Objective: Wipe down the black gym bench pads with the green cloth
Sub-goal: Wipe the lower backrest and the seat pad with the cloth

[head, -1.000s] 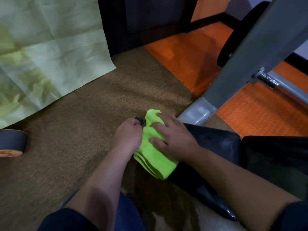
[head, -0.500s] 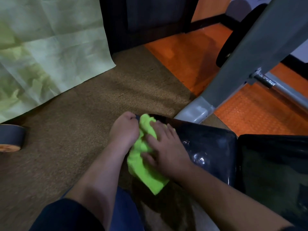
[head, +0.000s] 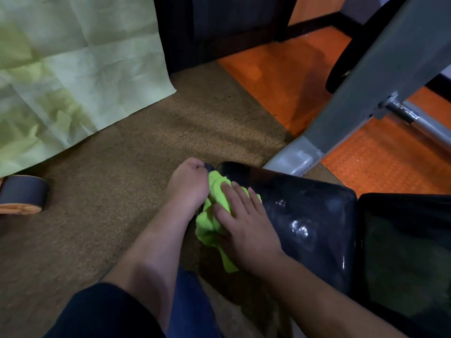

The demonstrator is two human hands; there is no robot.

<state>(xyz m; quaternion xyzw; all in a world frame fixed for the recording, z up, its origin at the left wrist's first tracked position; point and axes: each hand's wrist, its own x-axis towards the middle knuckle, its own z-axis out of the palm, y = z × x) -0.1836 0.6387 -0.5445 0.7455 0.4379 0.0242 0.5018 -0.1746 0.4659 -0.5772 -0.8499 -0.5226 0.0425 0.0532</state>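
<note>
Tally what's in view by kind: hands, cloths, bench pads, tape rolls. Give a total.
Hands: 2, left hand and right hand
Green cloth: 1
Black bench pads: 2, near pad, far pad
Tape roll: 1
Total: 6

The one camera sits on my head, looking forward and steeply down from close above my forearms. It faces the near end of the bench pad [head: 305,215] at lower right, with brown carpet [head: 109,191] filling the left and orange flooring [head: 280,76] toward the top right.
</note>
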